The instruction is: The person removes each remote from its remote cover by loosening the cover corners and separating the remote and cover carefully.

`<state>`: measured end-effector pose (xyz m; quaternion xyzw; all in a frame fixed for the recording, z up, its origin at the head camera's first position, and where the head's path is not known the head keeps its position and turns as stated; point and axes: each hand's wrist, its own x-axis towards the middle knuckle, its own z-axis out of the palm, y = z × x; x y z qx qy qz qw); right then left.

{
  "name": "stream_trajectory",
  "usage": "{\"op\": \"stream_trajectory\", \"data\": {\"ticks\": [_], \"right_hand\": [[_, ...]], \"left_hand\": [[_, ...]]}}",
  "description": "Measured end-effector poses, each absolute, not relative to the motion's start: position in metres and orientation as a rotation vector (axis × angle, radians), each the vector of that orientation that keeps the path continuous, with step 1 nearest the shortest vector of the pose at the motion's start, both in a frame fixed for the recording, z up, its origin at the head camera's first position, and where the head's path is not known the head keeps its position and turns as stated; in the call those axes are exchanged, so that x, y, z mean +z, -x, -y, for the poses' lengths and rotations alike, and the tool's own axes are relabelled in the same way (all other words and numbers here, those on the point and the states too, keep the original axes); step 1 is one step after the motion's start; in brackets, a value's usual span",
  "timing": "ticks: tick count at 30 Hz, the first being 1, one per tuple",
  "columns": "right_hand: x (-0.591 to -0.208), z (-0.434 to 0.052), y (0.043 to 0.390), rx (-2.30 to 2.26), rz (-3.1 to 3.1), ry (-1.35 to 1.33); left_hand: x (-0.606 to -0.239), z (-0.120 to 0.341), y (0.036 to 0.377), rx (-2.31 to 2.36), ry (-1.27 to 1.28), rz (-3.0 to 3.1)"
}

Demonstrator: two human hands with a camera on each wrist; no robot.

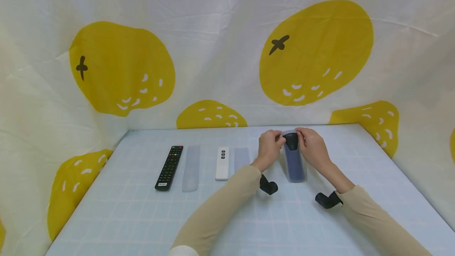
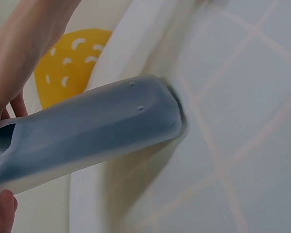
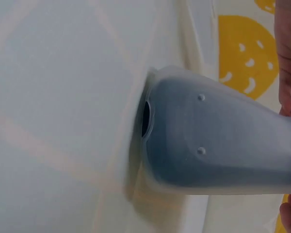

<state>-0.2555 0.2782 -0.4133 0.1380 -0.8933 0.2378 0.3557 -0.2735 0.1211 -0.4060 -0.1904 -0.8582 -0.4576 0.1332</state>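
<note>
A dark remote control (image 1: 292, 141) stands inside a translucent silicone cover (image 1: 296, 167), its black top end bare at the cover's opening. From the left side, my left hand (image 1: 269, 147) pinches the upper rim. My right hand (image 1: 314, 145) grips the opposite side of the same rim. In the left wrist view the cover (image 2: 97, 126) slants with its closed end at the cloth. The right wrist view shows small bumps on the cover (image 3: 218, 131) and a dark slot at its end. Most of the fingers are hidden there.
Left of my hands, a black remote (image 1: 169, 168) with many buttons lies beside a long clear cover (image 1: 191, 168). A white remote (image 1: 222, 163) lies beside another clear cover (image 1: 242, 158), partly behind my left arm. A fruit-print curtain (image 1: 227, 50) hangs behind the table.
</note>
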Motion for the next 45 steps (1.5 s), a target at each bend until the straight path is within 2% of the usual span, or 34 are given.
{"op": "stream_trajectory", "data": {"ticks": [10, 20, 30, 36, 45], "right_hand": [[-0.393, -0.275, 0.245, 0.859, 2.357, -0.246], [-0.377, -0.284, 0.225, 0.921, 2.566, -0.14], [-0.367, -0.288, 0.215, 0.954, 2.636, -0.178], [-0.374, -0.293, 0.218, 1.048, 2.633, -0.241], [-0.4, -0.3, 0.217, 1.325, 2.458, -0.236]], "left_hand": [[-0.4, -0.121, 0.27, -1.415, 0.584, 2.45], [-0.397, -0.118, 0.265, -1.478, 0.627, 2.5], [-0.395, -0.109, 0.266, -1.467, 0.788, 2.566], [-0.401, -0.108, 0.268, -1.775, 0.881, 2.551], [-0.413, -0.11, 0.256, -2.134, 0.677, 2.395]]}}
